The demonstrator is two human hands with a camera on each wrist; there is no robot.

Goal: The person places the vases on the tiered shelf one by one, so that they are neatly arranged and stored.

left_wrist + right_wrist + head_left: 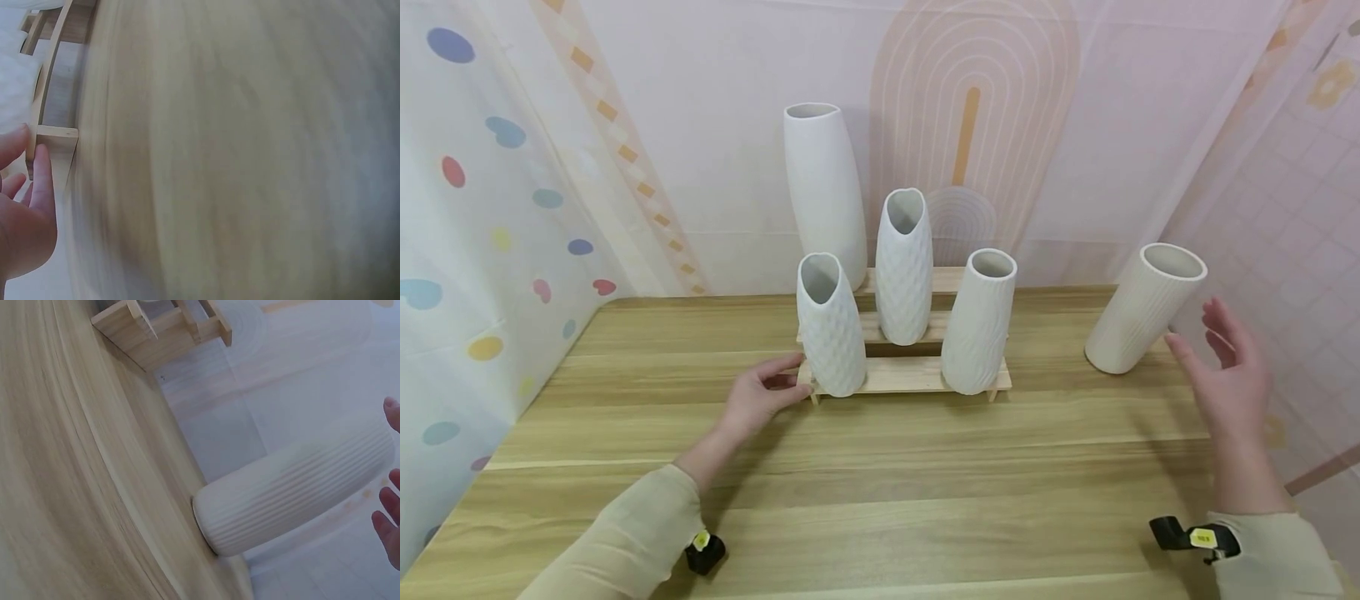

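My left hand pinches the left end of the front board of a stepped wooden stand; the left wrist view shows its thumb and fingers around the board's end. On that front step stand a dimpled white vase at the left and a textured cream vase at the right. A second dimpled vase is on the middle step, and a tall smooth vase rises behind. My right hand is spread beside a ribbed vase on the table, seemingly apart from it.
The wood-grain table ends at a patterned curtain along the back. Dotted cloth hangs at the left, and more patterned cloth at the right. The ribbed vase stands well to the right of the stand.
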